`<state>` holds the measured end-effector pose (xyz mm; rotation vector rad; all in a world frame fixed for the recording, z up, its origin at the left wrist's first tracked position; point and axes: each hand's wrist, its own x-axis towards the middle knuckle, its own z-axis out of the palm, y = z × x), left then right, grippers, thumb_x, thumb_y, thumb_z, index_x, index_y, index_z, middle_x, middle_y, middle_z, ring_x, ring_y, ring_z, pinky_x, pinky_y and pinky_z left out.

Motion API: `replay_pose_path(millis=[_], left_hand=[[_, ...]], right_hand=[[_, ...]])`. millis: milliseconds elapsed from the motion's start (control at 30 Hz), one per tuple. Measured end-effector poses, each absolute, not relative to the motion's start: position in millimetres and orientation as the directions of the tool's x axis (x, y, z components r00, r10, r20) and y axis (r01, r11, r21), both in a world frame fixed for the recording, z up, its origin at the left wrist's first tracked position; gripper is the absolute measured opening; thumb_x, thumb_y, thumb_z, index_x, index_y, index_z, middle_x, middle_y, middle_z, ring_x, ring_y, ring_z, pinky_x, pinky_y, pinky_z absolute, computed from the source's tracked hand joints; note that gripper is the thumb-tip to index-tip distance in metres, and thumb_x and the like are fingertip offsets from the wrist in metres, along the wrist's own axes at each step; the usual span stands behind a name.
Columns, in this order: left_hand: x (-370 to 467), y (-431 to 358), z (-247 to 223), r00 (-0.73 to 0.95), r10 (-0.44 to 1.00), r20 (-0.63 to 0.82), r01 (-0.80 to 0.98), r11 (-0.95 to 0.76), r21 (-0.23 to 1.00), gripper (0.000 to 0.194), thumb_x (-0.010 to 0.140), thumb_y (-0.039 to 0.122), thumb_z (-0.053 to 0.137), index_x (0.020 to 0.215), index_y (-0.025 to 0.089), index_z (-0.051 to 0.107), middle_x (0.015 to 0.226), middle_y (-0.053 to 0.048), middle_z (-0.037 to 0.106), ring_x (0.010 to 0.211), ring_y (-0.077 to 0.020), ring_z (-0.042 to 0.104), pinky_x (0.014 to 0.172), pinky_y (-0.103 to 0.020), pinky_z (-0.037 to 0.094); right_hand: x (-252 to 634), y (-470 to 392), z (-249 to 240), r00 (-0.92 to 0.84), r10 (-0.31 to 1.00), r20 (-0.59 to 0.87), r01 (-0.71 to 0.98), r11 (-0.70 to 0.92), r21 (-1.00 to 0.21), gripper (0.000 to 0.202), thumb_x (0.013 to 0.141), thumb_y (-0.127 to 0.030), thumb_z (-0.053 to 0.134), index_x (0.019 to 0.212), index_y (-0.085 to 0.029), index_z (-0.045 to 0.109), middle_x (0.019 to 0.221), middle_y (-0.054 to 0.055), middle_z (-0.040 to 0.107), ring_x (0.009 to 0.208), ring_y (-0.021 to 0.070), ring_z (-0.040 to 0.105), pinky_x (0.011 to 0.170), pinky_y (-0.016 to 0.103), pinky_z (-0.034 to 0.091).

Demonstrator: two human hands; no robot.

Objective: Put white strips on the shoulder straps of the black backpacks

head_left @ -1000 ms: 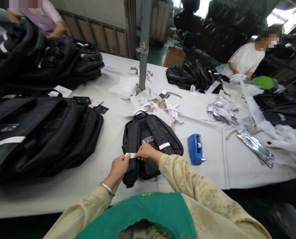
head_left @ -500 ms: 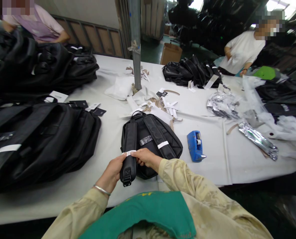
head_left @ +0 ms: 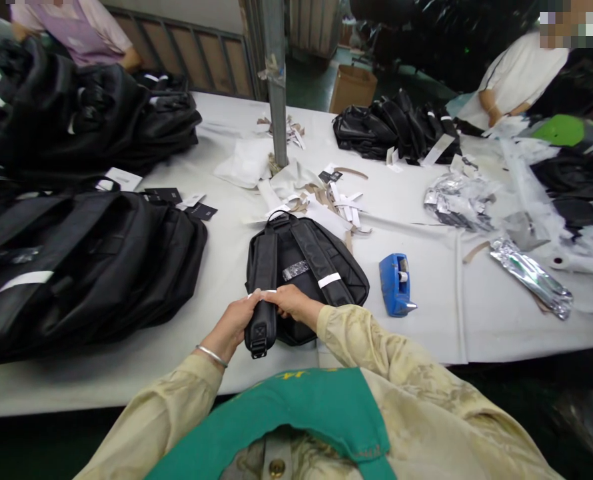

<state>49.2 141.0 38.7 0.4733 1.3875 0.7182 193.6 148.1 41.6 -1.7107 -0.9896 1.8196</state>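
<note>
A black backpack [head_left: 296, 257] lies on the white table with its shoulder straps facing up. Around its left strap [head_left: 265, 257] runs a white paper band [head_left: 269, 292], partly covered by my fingers. My left hand [head_left: 241, 313] pinches the band at the strap's left side, thumb on top. From the right, my right hand [head_left: 290, 301] is closed on the same band, its thumb close to the left one. The right strap [head_left: 319, 257] carries a similar white band [head_left: 329, 280]. A blue tape dispenser [head_left: 395, 285] stands right of the backpack.
Black backpacks are piled at the left [head_left: 101, 267], and more bags [head_left: 396, 127] lie at the back. A metal post [head_left: 276, 87] rises behind paper scraps [head_left: 326, 200]. Silver packets [head_left: 531, 277] and plastic lie at the right. Two people work across the table.
My left thumb has moved right over the band, closer to my right hand. The view has tilted down slightly, so the whole scene sits a little higher and further right.
</note>
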Motion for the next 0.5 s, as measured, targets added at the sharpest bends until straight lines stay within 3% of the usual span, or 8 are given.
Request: replay_pose_path(millis=[100,200,333,400,500], left_hand=[[44.1,113.9,48.1,0.178,0.626,-0.759,-0.24,0.776,0.583,0.035,0.083,0.041,0.071,0.094,0.009,0.068,0.079,-0.012,0.072,0.068,-0.0203,0.067,0.065,-0.031,0.056],[37.6,84.3,54.5,0.272,0.509,-0.817,-0.144,0.861,0.488,0.037,0.077,0.04,0.078,0.095,0.011,0.066,0.081,-0.013,0.072,0.068,-0.0214,0.067,0.063,-0.032,0.056],[48.0,70.2,63.1,0.175,0.52,-0.836,-0.161,0.853,0.497,0.026,0.078,0.032,0.077,0.091,0.013,0.064,0.079,-0.011,0.072,0.068,-0.0201,0.067,0.061,-0.031,0.055],[62.8,73.4,69.5,0.144,0.541,-0.828,-0.197,0.836,0.512,0.021,0.081,0.029,0.074,0.091,0.013,0.064,0.08,-0.01,0.072,0.07,-0.0199,0.067,0.064,-0.031,0.056],[84.2,79.4,74.7,0.225,0.595,-0.771,-0.21,0.803,0.558,0.026,0.083,0.036,0.071,0.096,0.013,0.066,0.091,-0.012,0.073,0.081,-0.0225,0.069,0.073,-0.034,0.057]], right_hand=[[191.7,147.5,43.6,-0.001,0.775,-0.632,0.085,-0.63,-0.772,0.028,0.076,-0.028,0.076,0.064,-0.017,0.052,0.044,-0.008,0.041,0.04,0.0078,0.038,0.041,0.02,0.028],[191.2,139.1,41.8,0.019,0.764,-0.645,0.061,-0.644,-0.762,0.022,0.077,-0.028,0.074,0.066,-0.015,0.06,0.048,-0.006,0.046,0.044,0.0086,0.041,0.045,0.021,0.033],[186.7,132.0,39.0,-0.078,0.743,-0.664,-0.085,-0.669,-0.738,0.012,0.076,-0.023,0.074,0.081,-0.013,0.071,0.07,0.0,0.068,0.062,0.0125,0.059,0.061,0.023,0.047],[186.9,136.9,40.2,-0.054,0.759,-0.649,-0.145,-0.649,-0.747,0.013,0.073,-0.016,0.075,0.085,-0.012,0.073,0.081,0.002,0.072,0.069,0.013,0.063,0.07,0.024,0.05],[209.1,152.8,45.8,-0.104,0.799,-0.593,-0.038,-0.599,-0.8,0.012,0.077,-0.022,0.074,0.083,-0.012,0.073,0.081,0.003,0.072,0.071,0.0145,0.064,0.074,0.027,0.052]])
